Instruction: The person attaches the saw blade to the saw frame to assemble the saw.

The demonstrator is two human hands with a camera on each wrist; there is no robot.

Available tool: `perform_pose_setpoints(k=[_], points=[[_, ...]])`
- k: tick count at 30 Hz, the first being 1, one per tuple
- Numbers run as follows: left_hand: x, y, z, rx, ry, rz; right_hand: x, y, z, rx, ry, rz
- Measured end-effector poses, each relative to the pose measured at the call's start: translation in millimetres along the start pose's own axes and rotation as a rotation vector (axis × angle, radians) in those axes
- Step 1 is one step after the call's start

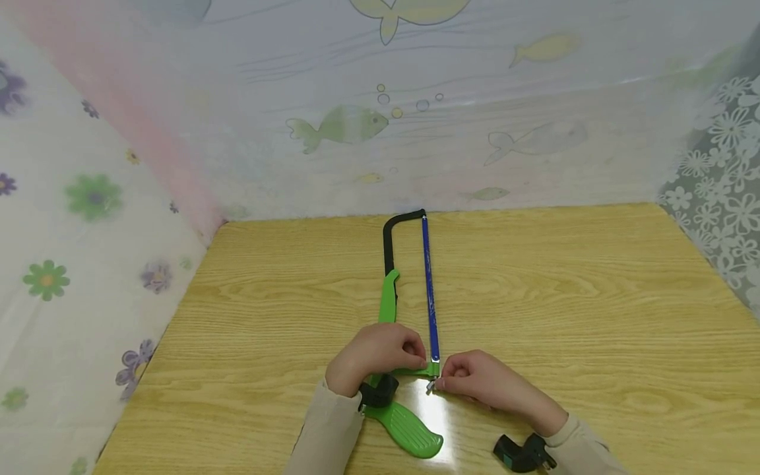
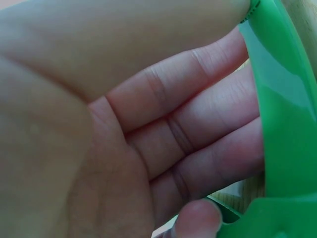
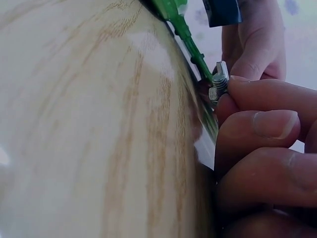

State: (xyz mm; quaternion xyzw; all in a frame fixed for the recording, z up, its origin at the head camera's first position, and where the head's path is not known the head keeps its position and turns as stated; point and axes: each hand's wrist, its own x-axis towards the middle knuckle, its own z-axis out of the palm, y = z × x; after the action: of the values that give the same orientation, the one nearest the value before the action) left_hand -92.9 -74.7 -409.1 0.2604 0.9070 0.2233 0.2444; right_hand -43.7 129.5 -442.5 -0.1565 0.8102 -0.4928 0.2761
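Observation:
A hacksaw with a green frame [image 1: 387, 300] and a blue blade [image 1: 430, 290] lies flat on the table, its black front bow at the far end. The left hand [image 1: 382, 349] grips the green frame near the blade's near end; its fingers curl against the green part [image 2: 285, 109] in the left wrist view. At the near corner, the right hand [image 1: 483, 382] pinches a silver wing nut [image 1: 431, 386] between thumb and forefinger. The nut [image 3: 219, 82] and its threaded bolt show close up in the right wrist view.
The green handle [image 1: 412, 432] points toward the person, below the left hand. Black wrist cameras [image 1: 522, 454] are worn at both sleeves. A wood-grain table [image 1: 267, 330] meets curtains with fish [image 1: 356, 125] and flower prints [image 1: 46, 280] at its back and sides.

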Motion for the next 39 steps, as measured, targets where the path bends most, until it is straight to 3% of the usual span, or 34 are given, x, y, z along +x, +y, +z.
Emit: perform_pose_setpoints(k=[15, 39], points=[[0.5, -1.1, 1.2, 0.005, 0.002, -0.001, -0.2, 0.6, -0.4, 0.038, -0.041, 0.006], [0.3, 1.1, -0.2, 0.006, 0.001, -0.003, 1.3, 2.3, -0.5, 0.009, -0.058, -0.004]])
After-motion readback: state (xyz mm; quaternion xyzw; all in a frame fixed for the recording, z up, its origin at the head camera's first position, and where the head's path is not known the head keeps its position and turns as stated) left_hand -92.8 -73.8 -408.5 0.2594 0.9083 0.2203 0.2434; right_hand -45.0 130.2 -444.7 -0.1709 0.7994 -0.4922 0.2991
